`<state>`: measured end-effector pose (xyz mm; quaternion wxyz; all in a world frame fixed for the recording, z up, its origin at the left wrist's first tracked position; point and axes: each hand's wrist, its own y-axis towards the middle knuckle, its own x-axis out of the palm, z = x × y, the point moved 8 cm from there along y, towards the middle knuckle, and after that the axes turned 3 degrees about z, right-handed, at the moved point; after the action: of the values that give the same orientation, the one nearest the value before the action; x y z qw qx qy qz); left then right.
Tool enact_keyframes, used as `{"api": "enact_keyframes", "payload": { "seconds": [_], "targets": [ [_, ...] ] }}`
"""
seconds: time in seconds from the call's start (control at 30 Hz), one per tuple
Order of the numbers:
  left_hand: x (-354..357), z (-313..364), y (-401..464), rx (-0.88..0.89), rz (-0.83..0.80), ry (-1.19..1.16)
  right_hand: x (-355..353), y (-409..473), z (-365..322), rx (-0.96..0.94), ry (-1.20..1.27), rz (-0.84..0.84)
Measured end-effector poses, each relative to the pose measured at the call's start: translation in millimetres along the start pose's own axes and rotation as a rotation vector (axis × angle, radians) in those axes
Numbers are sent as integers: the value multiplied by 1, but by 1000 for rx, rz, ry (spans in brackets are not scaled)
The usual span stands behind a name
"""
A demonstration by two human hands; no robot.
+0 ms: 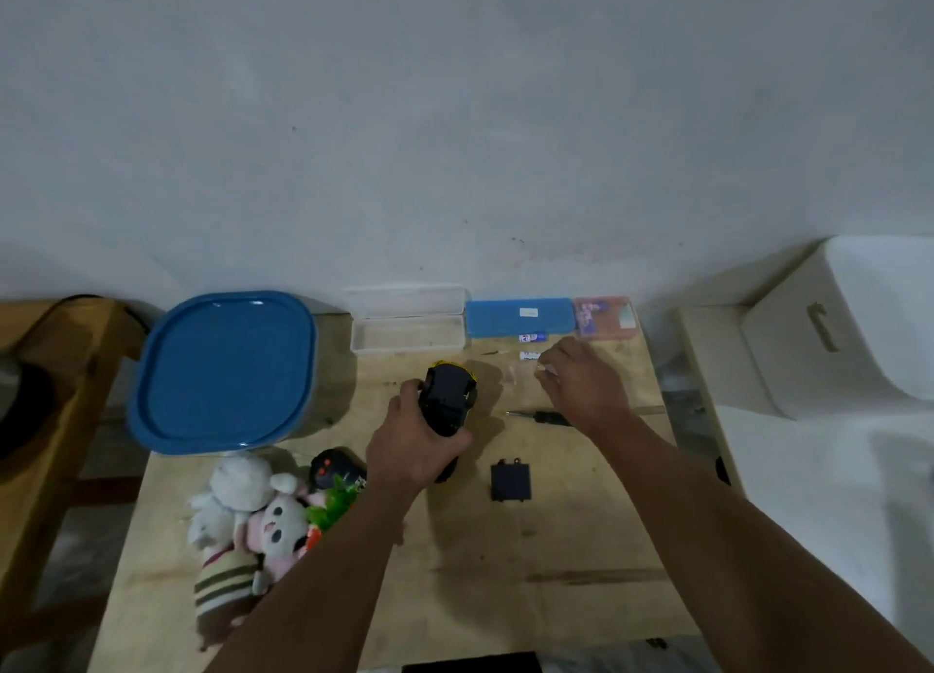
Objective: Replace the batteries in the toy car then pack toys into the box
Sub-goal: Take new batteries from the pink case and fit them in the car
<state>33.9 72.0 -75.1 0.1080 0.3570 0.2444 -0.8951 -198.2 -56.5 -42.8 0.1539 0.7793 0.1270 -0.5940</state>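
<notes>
My left hand [412,447] grips the toy car [447,399], turned upside down so its black underside faces up above the wooden table [505,596]. My right hand [581,387] hovers further right near the back, fingers pinched on something small and white, apparently a battery [545,368]. Two more batteries [530,355] lie just beyond it. The black battery cover [511,481] lies flat on the table near the car. A black-handled screwdriver [541,415] rests partly under my right wrist. The box with a blue lid [225,371] stands at the back left.
Plush toys [247,521] and a black remote control [336,470] are piled at the front left. Along the wall sit an open clear case [408,336], a blue case [520,317] and a pink case [604,317]. A white bin [834,328] stands right of the table.
</notes>
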Motion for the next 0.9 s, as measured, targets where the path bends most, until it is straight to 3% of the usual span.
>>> {"api": "enact_keyframes", "payload": {
  "seconds": [0.17, 0.3, 0.47, 0.67, 0.9],
  "targets": [
    [-36, 16, -9, -11, -22, -431, -64, -5, -45, 166, 329, 117],
    [-57, 32, -20, -27, -49, -565, -103, -10, -82, 344, 755, 226],
    [-70, 50, -32, -65, -98, -829, -125, -18, -115, 429, 1119, 314],
    [-78, 88, -53, -113, -393, -1372, -131, -30, -141, 425, 1145, 328],
    [-74, 100, -56, -154, -447, -1345, -126, -39, -141, 497, 1135, 458]
  ]
}}
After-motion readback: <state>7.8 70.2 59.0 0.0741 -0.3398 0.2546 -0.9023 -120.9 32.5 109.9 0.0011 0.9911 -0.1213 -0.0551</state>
